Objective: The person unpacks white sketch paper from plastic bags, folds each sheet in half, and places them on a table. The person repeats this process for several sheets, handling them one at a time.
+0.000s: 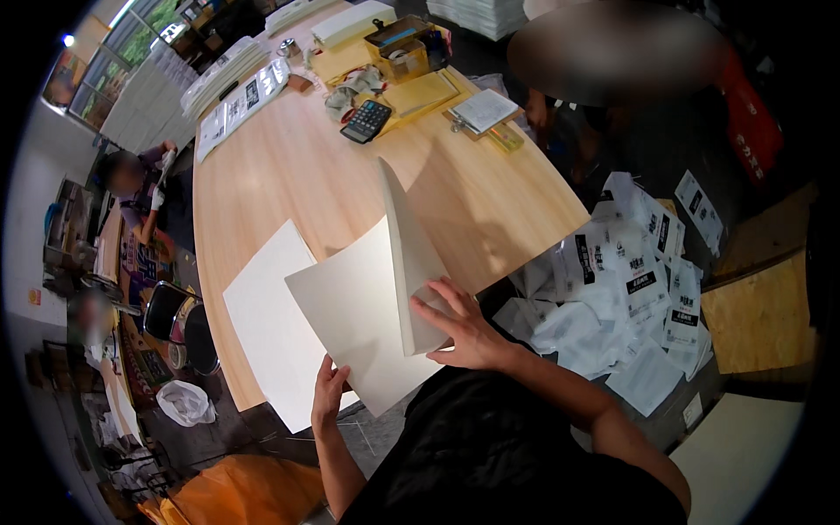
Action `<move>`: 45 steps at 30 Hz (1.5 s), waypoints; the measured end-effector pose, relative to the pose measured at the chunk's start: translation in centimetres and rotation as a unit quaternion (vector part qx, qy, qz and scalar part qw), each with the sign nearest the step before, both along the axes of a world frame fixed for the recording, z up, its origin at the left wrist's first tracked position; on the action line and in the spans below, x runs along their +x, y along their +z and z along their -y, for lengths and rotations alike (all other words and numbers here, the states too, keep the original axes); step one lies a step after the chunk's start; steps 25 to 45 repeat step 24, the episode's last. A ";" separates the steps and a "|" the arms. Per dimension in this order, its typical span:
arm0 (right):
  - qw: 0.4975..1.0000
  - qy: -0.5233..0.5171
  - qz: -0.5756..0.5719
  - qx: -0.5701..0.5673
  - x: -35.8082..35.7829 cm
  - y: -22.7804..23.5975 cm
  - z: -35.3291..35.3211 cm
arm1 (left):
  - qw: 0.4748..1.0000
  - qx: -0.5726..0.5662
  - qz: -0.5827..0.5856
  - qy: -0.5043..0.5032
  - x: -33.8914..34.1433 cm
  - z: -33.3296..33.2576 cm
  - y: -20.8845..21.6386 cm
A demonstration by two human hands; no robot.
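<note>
Large off-white paper sheets (350, 289) tilt up off the near edge of the wooden table, their right part bent upward in a curl. My left hand (329, 394) pinches their lower left edge, thumb on top and fingers underneath. On the right, my right hand (468, 331) grips the curled part, its fingers spread over the paper and its thumb near the lower edge. How many sheets are between my hands I cannot tell. Beneath them and to the left, a flat pile of white sheets (267, 306) lies on the table, partly over its front edge.
Farther back on the wooden table (289, 166) are a calculator (366, 121), a clipboard (483, 111), a yellow box (407, 48) and stacked plastic packages (245, 101). Printed white bags (630, 289) are heaped at right. A chair (166, 311) and a seated person (140, 192) are left.
</note>
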State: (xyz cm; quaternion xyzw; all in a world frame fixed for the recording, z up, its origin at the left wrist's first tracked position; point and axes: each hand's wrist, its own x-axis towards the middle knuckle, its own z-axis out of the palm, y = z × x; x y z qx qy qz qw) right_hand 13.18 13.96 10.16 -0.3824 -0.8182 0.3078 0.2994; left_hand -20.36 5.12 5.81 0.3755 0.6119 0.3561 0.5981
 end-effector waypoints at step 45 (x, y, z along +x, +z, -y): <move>0.686 -0.120 -0.336 -0.634 9.5 -12.4 -4.6 | 0.840 -0.070 0.384 0.377 25.1 -0.1 -7.1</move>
